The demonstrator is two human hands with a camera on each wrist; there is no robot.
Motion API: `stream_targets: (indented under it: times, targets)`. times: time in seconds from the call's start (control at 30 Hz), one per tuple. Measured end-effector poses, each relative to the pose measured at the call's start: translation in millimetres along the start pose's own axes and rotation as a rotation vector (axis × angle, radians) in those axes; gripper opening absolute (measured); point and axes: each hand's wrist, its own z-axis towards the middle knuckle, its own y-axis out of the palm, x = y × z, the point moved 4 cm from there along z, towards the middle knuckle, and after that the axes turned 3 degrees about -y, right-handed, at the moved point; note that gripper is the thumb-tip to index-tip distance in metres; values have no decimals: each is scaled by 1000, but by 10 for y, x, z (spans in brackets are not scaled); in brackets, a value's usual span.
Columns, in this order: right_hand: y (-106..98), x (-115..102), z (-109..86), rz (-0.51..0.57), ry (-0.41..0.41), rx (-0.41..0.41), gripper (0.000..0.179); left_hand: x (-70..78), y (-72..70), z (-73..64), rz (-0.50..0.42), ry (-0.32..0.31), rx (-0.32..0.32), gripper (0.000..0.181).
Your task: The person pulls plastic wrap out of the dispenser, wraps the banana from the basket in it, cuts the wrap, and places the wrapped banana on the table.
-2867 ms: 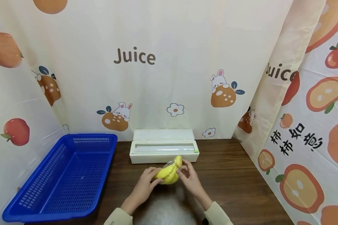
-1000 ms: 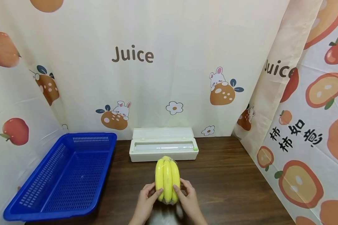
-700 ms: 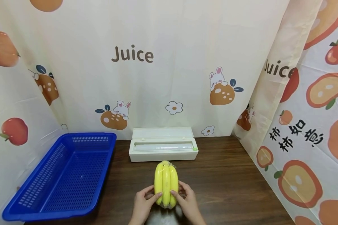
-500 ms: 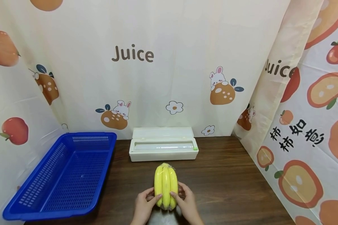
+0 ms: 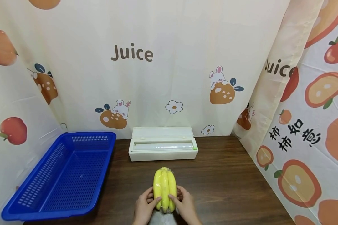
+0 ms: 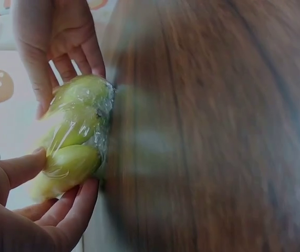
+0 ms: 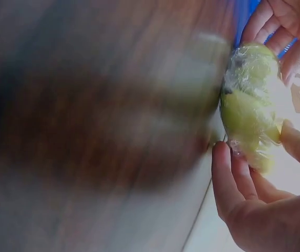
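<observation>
Both hands hold a bunch of yellow bananas over the near middle of the table. Clear plastic film covers the bunch, crinkled at the lower end in both wrist views. My left hand grips the left side, thumb on the front and fingers behind. On the right side my right hand holds it the same way. In the left wrist view the wrapped bananas sit between the two hands, and in the right wrist view the bunch shows its wrapped end near the tabletop. Whether it touches the table I cannot tell.
Beyond the bananas stands a white cling film box with its lid raised and a roll inside. A blue perforated plastic basket stands at the left. The brown wooden table ends at printed curtains behind and at the sides.
Earlier the bananas were held sideways, nearer the cling film box. They were turned stem end away, and over the last second both hands have lowered them towards me.
</observation>
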Motion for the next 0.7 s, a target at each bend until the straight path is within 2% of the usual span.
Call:
stream_targets:
  times: [0.07, 0.3, 0.43, 0.6, 0.7]
  targets:
    - [2, -8, 2, -20, -2, -6, 39, 4, 3, 3, 30, -6, 6, 64]
    - [-15, -30, 14, -70, 58, -58, 46, 78, 40, -16, 67, 50, 48, 73]
    - [-24, -37, -9, -112, 81, -81, 52, 129, 54, -41, 139, 75, 78, 71]
    - [-106, -130, -45, -246, 49, -27, 56, 254, -19, -80, 256, 138, 130, 61]
    - [-199, -253, -53, -367, 7, 24, 56, 360, -122, -96, 374, 162, 117, 61]
